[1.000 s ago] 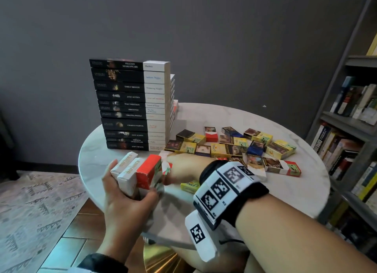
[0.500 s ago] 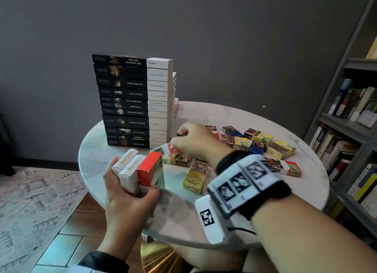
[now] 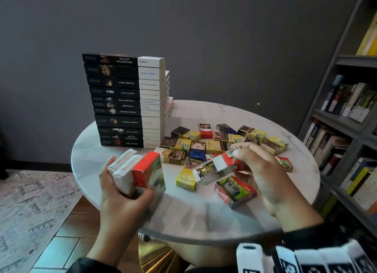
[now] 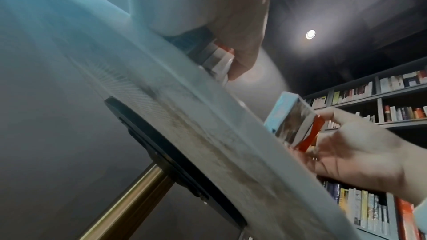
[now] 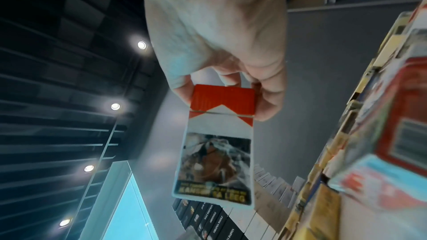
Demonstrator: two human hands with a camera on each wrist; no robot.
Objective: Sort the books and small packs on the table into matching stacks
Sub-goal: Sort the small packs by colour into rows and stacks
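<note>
My left hand grips three upright packs side by side at the table's near left edge: two white packs and a red-topped pack. My right hand holds a red-and-white pack by its red end, lifted above the table; the right wrist view shows that red-and-white pack pinched between thumb and fingers. Several yellow, red and blue small packs lie scattered over the middle of the table. A tall stack of black-and-white books stands at the back left.
The round marble table stands on a brass leg. A yellow pack and a red Chesterfield pack lie nearest me. Full bookshelves rise close on the right. A patterned rug covers the floor at left.
My right hand reached into the scattered packs, took a red-and-white pack and drew it back towards me and up. My left hand kept its three packs in place.
</note>
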